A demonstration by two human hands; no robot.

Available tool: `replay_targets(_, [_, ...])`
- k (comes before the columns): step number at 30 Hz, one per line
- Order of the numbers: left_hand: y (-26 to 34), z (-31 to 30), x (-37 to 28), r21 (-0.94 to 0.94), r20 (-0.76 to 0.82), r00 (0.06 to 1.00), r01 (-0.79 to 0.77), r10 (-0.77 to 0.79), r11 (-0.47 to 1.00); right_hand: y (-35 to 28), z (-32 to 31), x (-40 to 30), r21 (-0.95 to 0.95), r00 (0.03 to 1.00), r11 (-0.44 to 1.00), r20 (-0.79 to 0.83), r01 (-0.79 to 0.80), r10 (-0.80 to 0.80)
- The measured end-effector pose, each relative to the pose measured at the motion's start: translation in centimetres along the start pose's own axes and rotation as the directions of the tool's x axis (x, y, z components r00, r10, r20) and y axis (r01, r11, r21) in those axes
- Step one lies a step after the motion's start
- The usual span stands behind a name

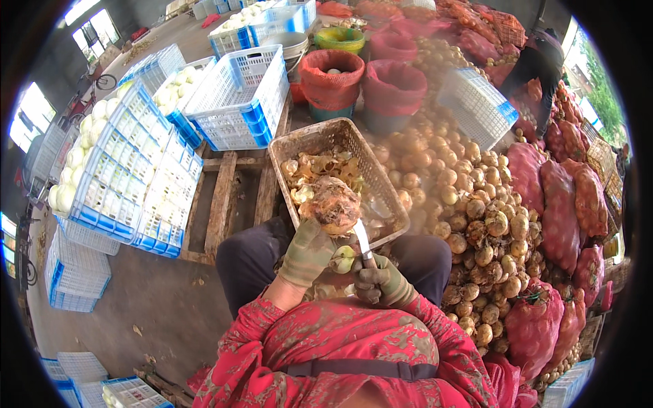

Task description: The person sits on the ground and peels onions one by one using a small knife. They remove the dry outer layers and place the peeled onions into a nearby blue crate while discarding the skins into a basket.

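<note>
My left hand [307, 252], in a striped, soiled work glove, holds a large onion [334, 205] with brown, ragged skin from below. In my gloved right hand [382, 283] is the dark handle of a knife [363, 238]; its pale blade points up and away from me, its tip close to the onion's lower right side. Between my hands a greenish peeled onion piece [343, 258] shows; what bears it is hard to tell. Beyond the hands, a dirty plastic crate [395, 228] with loose onion skins [326, 166] inside stands before my knees.
Loose unpeeled onions [477, 209] are heaped on the right, beside red mesh sacks [561, 209]. On the left, a tilted crate [135, 173] holds peeled onions, near an empty crate [250, 97] and a wooden pallet [219, 204]. Net-lined buckets [331, 86] stand ahead; a person [535, 71] bends at upper right.
</note>
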State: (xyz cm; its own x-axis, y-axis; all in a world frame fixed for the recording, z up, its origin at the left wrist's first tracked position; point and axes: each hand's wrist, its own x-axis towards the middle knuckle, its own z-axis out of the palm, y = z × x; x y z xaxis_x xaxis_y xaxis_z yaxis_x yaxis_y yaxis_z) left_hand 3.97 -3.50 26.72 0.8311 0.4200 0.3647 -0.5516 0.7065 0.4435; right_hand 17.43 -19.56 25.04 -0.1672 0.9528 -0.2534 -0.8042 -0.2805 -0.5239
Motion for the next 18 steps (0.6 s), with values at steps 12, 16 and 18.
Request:
replay_targets(12, [-1.8, 0.9, 1.0, 0.452, -0.453, 0.863, 0.007, 0.223, 0.892, 0.9, -2.6, 0.6, 0.224, 0.986, 0.97, 0.157, -0.097, 0.062])
replay_targets(16, [-2.2, 0.0, 1.3, 0.477, -0.508, 0.79, -0.074, 0.343, 0.876, 0.9, -2.4, 1.2, 0.195, 0.989, 0.974, 0.113, -0.119, 0.099])
replay_targets(18, [-1.3, -0.2, 0.9, 0.486, -0.513, 0.796, -0.039, 0.321, 0.873, 0.0, -1.9, 1.2, -0.09, 0.997, 0.993, -0.042, -0.071, 0.068])
